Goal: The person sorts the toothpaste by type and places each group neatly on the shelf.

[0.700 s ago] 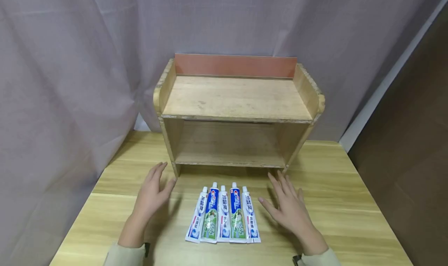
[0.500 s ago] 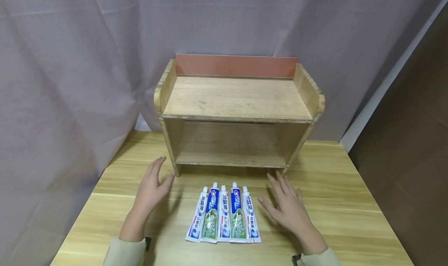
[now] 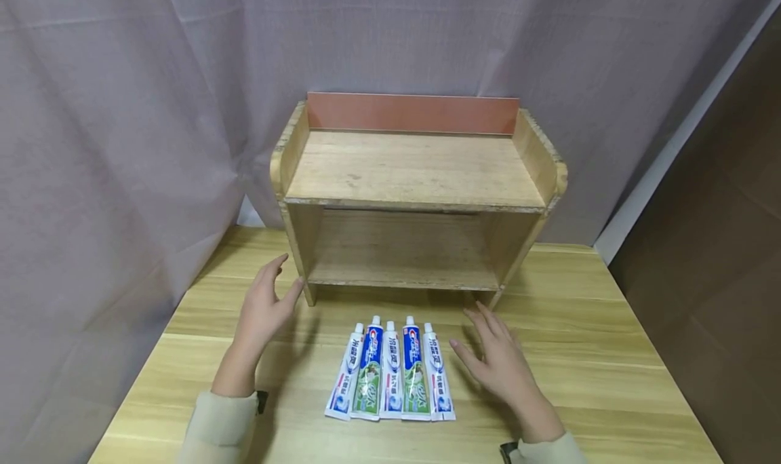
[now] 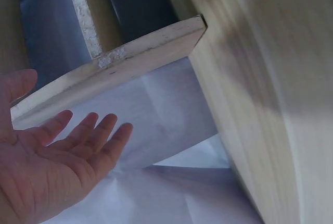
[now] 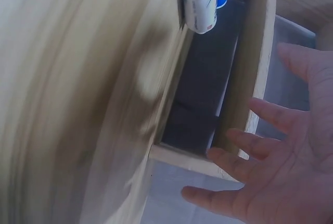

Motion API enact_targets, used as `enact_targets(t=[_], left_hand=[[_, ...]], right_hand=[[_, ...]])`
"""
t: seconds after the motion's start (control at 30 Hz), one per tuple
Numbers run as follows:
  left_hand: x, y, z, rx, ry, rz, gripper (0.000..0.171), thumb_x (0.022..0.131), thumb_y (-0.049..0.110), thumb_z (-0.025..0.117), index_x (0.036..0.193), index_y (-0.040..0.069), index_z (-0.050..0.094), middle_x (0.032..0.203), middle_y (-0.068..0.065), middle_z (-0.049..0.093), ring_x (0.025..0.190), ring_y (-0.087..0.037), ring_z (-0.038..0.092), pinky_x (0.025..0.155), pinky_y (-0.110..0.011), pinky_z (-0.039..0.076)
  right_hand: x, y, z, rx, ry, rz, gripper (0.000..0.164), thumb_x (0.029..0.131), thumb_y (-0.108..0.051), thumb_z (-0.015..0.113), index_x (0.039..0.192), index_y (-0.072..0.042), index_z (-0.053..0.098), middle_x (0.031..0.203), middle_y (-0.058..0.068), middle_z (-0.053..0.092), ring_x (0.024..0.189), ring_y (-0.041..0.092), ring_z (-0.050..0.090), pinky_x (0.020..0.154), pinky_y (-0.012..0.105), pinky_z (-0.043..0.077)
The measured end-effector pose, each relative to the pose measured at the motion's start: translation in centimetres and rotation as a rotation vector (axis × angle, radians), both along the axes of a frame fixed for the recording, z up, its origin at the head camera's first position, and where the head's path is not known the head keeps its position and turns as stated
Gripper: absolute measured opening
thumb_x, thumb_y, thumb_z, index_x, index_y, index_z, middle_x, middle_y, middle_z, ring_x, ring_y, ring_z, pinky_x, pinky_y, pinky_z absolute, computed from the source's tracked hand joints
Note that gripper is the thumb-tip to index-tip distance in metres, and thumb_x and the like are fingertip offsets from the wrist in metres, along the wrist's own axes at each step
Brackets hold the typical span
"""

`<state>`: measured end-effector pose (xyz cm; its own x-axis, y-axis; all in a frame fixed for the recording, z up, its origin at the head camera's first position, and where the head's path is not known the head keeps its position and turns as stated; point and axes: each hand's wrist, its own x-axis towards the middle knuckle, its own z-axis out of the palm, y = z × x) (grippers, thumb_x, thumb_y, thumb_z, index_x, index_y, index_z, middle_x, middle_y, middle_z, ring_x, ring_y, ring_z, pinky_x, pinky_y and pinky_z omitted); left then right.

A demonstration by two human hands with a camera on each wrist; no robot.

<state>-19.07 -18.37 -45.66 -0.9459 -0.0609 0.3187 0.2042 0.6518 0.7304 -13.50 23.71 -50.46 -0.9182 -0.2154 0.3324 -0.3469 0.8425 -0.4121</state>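
Note:
My left hand [image 3: 264,308] hovers beside the shelf's lower left corner, thumb and fingers spread, holding nothing. On the other side, my right hand [image 3: 503,365] is held near the shelf's right leg, its fingers extended and nothing in them. Between the hands, several toothpaste tubes [image 3: 391,376] lie side by side on the table, caps toward the shelf; white-blue ones alternate with blue-green ones. Behind them stands a two-tier wooden shelf [image 3: 415,172] with bare boards. In the left wrist view the palm faces the shelf's side panel [image 4: 151,47]. One tube [image 5: 200,0] shows at the top of the right wrist view.
The wood-grain table [image 3: 610,355] carries everything. A reddish-brown strip [image 3: 415,113] runs along the back of the shelf's top. Grey cloth [image 3: 122,145] hangs behind and to the left, and a dark brown panel [image 3: 714,247] rises at the right.
My left hand has moved forward, up along the shelf's left side. The right hand has shifted only slightly, its fingers drawn a little closer together. Tubes and shelf stay in place.

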Motion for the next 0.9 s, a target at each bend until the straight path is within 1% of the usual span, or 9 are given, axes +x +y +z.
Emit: enact_targets(t=[0.17, 0.27, 0.43, 0.63, 0.77, 0.9], left_hand=[[-0.9, 0.4, 0.7, 0.071, 0.003, -0.045, 0.073, 0.098, 0.037, 0.064, 0.153, 0.000, 0.033, 0.152, -0.022, 0.043, 0.129, -0.045, 0.052, 0.108, -0.055, 0.048], [-1.3, 0.7, 1.1, 0.096, 0.002, -0.054, 0.075, 0.098, 0.037, 0.064, 0.154, 0.000, 0.031, 0.153, -0.022, 0.042, 0.128, -0.045, 0.052, 0.109, -0.053, 0.047], [-1.8, 0.9, 1.4, 0.119, 0.011, -0.070, 0.073, 0.099, 0.036, 0.064, 0.155, 0.002, 0.032, 0.154, -0.023, 0.040, 0.129, -0.045, 0.053, 0.110, -0.051, 0.047], [-2.4, 1.0, 1.7, 0.131, 0.036, -0.079, 0.070, 0.098, 0.035, 0.064, 0.154, 0.003, 0.035, 0.154, -0.024, 0.040, 0.127, -0.047, 0.053, 0.107, -0.055, 0.047], [-2.5, 1.1, 2.0, 0.128, 0.034, -0.073, 0.068, 0.099, 0.035, 0.064, 0.152, 0.003, 0.037, 0.152, -0.026, 0.041, 0.126, -0.048, 0.054, 0.105, -0.056, 0.049], [-2.7, 1.4, 2.2, 0.148, 0.033, -0.069, 0.064, 0.098, 0.033, 0.064, 0.150, 0.004, 0.040, 0.150, -0.025, 0.044, 0.124, -0.047, 0.056, 0.100, -0.053, 0.054]], right_hand=[[0.0, -0.5, -0.3, -0.083, -0.062, 0.024, 0.063, 0.096, -0.038, 0.067, 0.143, 0.001, 0.049, 0.146, 0.027, 0.048, 0.131, 0.047, 0.049, 0.110, 0.065, 0.040], [0.0, -0.9, -0.4, -0.109, -0.090, 0.035, 0.059, 0.096, -0.034, 0.068, 0.139, 0.004, 0.052, 0.138, 0.026, 0.057, 0.126, 0.044, 0.055, 0.109, 0.059, 0.044], [0.1, -1.4, -0.5, -0.121, -0.107, 0.030, 0.047, 0.095, -0.029, 0.071, 0.128, 0.003, 0.062, 0.123, 0.020, 0.068, 0.114, 0.039, 0.064, 0.102, 0.056, 0.052], [0.2, -1.8, -0.7, -0.127, -0.151, 0.023, 0.039, 0.094, -0.029, 0.072, 0.120, 0.000, 0.068, 0.113, 0.014, 0.072, 0.105, 0.033, 0.069, 0.096, 0.051, 0.057], [0.3, -2.1, -0.9, -0.139, -0.193, 0.028, 0.034, 0.093, -0.028, 0.073, 0.115, -0.003, 0.070, 0.102, 0.006, 0.074, 0.093, 0.020, 0.070, 0.087, 0.041, 0.061], [0.3, -2.6, -0.9, -0.157, -0.237, 0.038, 0.028, 0.092, -0.025, 0.075, 0.110, -0.004, 0.072, 0.088, -0.005, 0.071, 0.078, 0.007, 0.064, 0.074, 0.027, 0.060]])
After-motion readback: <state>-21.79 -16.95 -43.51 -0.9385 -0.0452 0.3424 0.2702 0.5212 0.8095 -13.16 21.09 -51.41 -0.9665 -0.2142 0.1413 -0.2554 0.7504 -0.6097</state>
